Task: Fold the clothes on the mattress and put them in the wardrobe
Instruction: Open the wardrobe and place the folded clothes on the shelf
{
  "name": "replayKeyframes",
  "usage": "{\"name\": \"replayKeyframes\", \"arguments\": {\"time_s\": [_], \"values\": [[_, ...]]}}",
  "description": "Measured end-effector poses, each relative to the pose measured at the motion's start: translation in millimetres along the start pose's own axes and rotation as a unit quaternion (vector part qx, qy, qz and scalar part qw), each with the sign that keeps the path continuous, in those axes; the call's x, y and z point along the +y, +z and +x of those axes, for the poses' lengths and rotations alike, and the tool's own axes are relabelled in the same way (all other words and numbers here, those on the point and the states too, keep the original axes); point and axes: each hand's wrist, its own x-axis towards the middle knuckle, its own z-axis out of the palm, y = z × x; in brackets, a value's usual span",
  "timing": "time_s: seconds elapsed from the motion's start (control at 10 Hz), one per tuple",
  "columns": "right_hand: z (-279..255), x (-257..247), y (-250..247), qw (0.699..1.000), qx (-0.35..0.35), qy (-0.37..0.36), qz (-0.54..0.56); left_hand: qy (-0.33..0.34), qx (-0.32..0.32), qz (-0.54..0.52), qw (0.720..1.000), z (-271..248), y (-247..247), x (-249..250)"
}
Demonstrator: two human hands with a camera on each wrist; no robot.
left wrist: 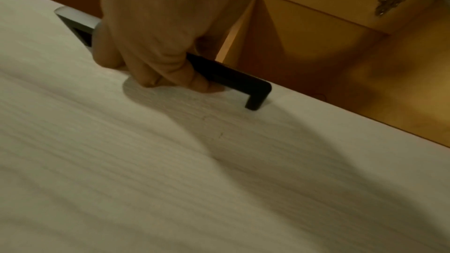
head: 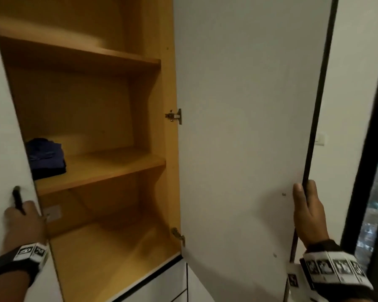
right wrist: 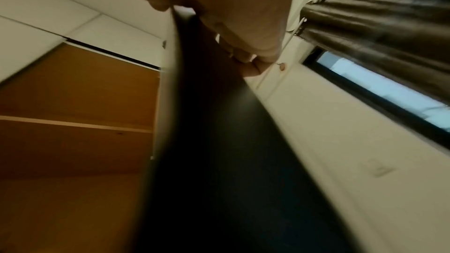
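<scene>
Black metal fills our left hand (left wrist: pixel 155 45): the fingers curl around the bar handle (left wrist: pixel 233 80) of the white left door (head: pixel 2 127), close to its inner edge. Our right hand (head: pixel 308 214) clasps the dark outer edge of the right door (head: pixel 244 105), thumb on the white inside face and fingers wrapped behind it. Between the two doors the wardrobe (head: pixel 168 62) stands open, its wooden shelves lit warm. Folded blue clothes (head: pixel 46 158) sit in a small stack at the far left of the middle shelf (head: pixel 109 168), partly hidden by the left door. Two metal hinges (head: pixel 174 116) join the right door to the frame. Further right we see a dark window frame (head: pixel 371 171).
</scene>
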Motion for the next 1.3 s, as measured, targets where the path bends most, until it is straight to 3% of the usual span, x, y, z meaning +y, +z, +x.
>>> {"name": "replayKeyframes", "arguments": {"time_s": [0.1,0.2,0.3,0.4,0.6,0.7,0.8,0.9,1.0,1.1,1.2,1.3], "values": [[-44.1,-36.3,34.4,0.995,-0.054,-0.051,0.072,-0.015,-0.023,-0.001,1.0,-7.2,-12.1,-4.8],[-81.8,-90.0,88.2,0.979,-0.125,-0.147,0.064,-0.023,-0.041,-0.022,0.999,-3.7,-10.0,-5.7],[-106.4,-127.0,156.8,0.948,-0.256,-0.189,-0.009,0.023,-0.022,-0.012,0.999,-3.4,-7.3,-16.3],[-118.1,-156.1,237.0,0.923,-0.331,-0.194,-0.011,0.035,-0.051,-0.062,0.996,-4.4,-14.6,-19.8],[-126.2,-166.9,381.8,0.909,-0.286,-0.288,-0.1,0.085,-0.075,-0.235,0.965,-24.0,-16.3,-48.2],[-120.1,-178.4,417.8,0.884,-0.358,-0.271,-0.127,-0.011,-0.111,-0.378,0.919,-37.3,-16.3,-56.3],[-114.9,-183.9,441.3,0.869,-0.4,-0.256,-0.14,-0.033,-0.127,-0.378,0.917,-34.7,-13.6,-60.3],[-114.0,-180.4,462.2,0.879,-0.388,-0.247,-0.129,-0.008,-0.104,-0.27,0.957,-29.3,-2.1,-57.4],[-118.6,-168.1,476.9,0.896,-0.344,-0.26,-0.103,-0.017,-0.039,-0.196,0.98,-30.2,9.3,-45.6],[-123.6,-156.1,485.5,0.911,-0.288,-0.289,-0.059,-0.057,0.015,-0.195,0.979,-32.5,25.7,-41.4],[-122.9,-154.3,502.8,0.919,-0.247,-0.304,-0.046,-0.033,0.09,-0.158,0.983,-28.0,43.4,-43.9],[-124.3,-153.2,507.4,0.92,-0.233,-0.312,-0.051,-0.023,0.121,-0.14,0.982,-27.0,54.8,-44.4]]}}
